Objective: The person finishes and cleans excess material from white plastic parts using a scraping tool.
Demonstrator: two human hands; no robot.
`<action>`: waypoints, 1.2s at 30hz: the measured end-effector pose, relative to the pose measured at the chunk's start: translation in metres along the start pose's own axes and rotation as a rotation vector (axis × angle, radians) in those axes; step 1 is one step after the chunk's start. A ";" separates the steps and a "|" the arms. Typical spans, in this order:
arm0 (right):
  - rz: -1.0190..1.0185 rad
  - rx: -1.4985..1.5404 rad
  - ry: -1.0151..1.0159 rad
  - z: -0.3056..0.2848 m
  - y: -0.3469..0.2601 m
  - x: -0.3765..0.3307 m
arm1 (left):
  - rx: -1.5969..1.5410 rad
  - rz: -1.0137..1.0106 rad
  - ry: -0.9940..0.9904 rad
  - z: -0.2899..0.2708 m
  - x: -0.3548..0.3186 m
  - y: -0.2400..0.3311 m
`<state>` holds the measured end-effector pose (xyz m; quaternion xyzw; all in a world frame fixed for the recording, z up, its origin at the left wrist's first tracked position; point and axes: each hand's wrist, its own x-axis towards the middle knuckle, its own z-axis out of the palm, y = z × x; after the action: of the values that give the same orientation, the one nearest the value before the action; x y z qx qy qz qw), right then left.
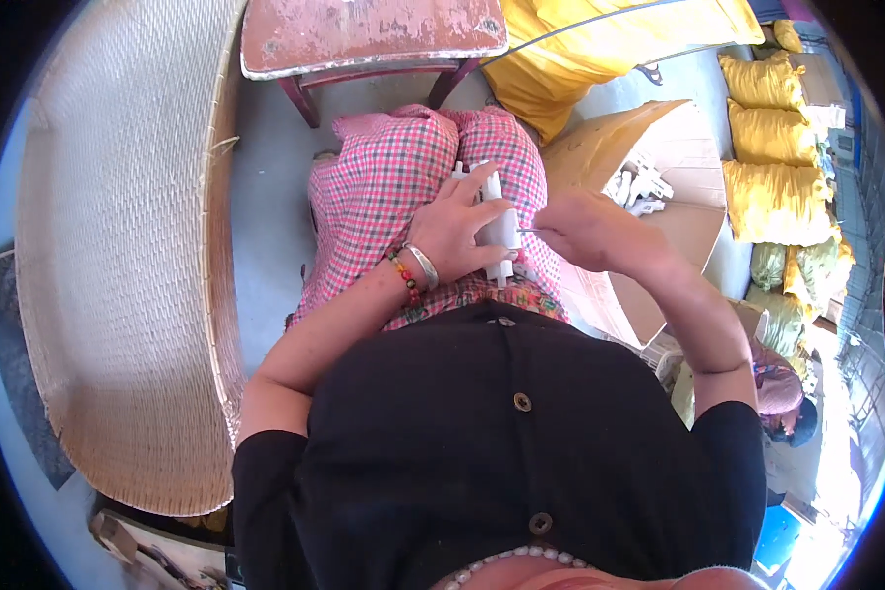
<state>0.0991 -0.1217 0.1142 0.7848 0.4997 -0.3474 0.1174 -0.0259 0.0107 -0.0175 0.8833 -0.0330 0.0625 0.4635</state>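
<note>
My left hand [450,232] lies over a white plastic part [502,228] on my lap, fingers bent round it and holding it against my checked pink trousers [388,172]. The part is long, with narrow ends poking out above and below the fingers. To its right, my right hand [592,234] is closed round a thin metal tool [527,230] whose shaft points left and meets the part's side. Its handle is hidden in the fist, so the kind of tool cannot be told.
An open cardboard box [693,157] with several white plastic pieces [642,187] stands at my right. A large woven tray [128,256] fills the left. Ahead is a worn red stool [374,34] beside yellow fabric [600,44]. Yellow sacks [772,138] line the far right; another person [782,393] is below them.
</note>
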 end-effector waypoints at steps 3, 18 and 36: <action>0.018 0.154 0.157 0.009 0.013 -0.012 | -0.070 0.023 0.077 -0.012 0.003 0.009; 0.106 0.809 1.777 -0.160 0.184 -0.034 | 0.010 0.064 -0.024 0.010 0.001 -0.017; 0.454 1.343 1.379 0.200 0.157 -0.023 | 0.139 0.123 -0.053 0.008 0.031 -0.014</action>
<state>0.1434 -0.3185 -0.0419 0.7961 -0.0047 0.0051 -0.6052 0.0071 0.0122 -0.0290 0.9109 -0.0949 0.0695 0.3956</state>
